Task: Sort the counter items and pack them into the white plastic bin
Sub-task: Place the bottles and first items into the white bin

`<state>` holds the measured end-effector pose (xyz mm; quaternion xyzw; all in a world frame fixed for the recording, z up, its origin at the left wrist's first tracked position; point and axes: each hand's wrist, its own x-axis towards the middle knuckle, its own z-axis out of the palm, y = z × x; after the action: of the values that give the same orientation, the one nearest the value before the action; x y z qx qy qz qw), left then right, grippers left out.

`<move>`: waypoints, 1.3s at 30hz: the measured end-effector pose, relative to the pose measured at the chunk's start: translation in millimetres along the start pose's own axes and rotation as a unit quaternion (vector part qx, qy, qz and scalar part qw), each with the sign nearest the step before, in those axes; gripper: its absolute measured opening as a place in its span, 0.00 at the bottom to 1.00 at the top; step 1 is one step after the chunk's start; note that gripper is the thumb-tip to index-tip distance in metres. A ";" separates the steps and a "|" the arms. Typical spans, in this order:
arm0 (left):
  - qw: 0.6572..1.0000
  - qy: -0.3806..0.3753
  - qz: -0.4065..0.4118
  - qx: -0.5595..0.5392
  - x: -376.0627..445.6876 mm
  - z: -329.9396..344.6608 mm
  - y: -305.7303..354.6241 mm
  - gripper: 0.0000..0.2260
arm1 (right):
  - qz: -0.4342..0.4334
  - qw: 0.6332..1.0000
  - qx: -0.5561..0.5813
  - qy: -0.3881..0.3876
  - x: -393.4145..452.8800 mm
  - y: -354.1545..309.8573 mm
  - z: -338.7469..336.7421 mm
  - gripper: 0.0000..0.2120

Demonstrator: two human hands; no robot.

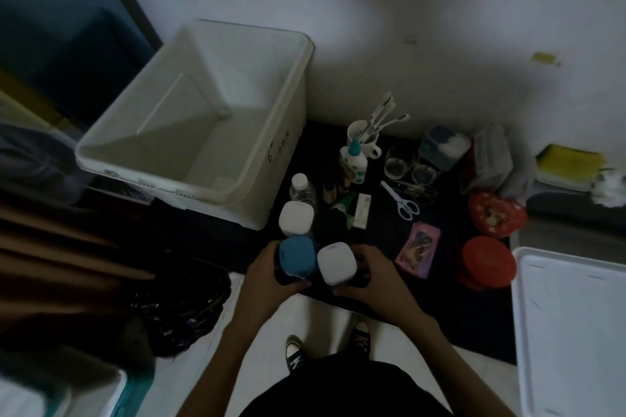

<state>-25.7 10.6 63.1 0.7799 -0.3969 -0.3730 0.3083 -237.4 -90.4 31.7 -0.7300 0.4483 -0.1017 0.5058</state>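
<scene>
- The bin [189, 132], a deep white plastic tub with smooth walls and a rolled rim, is seen standing empty at the left of the dark surface [382, 240]; packing is judged not yet begun.
- A flat white lid [572, 325] is seen at the right edge, beside a round red lid [487, 262] and a red heart-shaped tin [496, 217].
- The step in hand is judged to be gathering like items: two dark jars with rounded square caps are held side by side at the near edge.
- The blue-capped jar [297, 256] is gripped by the left hand [267, 278]; the white-capped jar [337, 264] is gripped by the right hand [376, 278].
- A third jar [295, 217], white-capped, is left standing just behind them, near a clear bottle [302, 188].
- A lift leftward over the bin's rim is called for next, with both jars kept upright.
- Small things are left farther back: a mug [364, 140] of utensils, a glue bottle [354, 159], glass jars [396, 162], scissors [401, 198], a glossy pink packet [418, 249].
</scene>
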 end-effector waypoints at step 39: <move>0.924 0.045 0.045 -0.377 12.7 -116.1 183.3 0.34 | -0.173 0.926 0.328 0.069 30.8 -198.6 -121.7 0.17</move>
<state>4.1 -69.4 263.0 0.6035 -0.2468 -0.4451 0.6138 -183.3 -175.3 244.0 -0.5804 0.2904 -0.3797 0.6593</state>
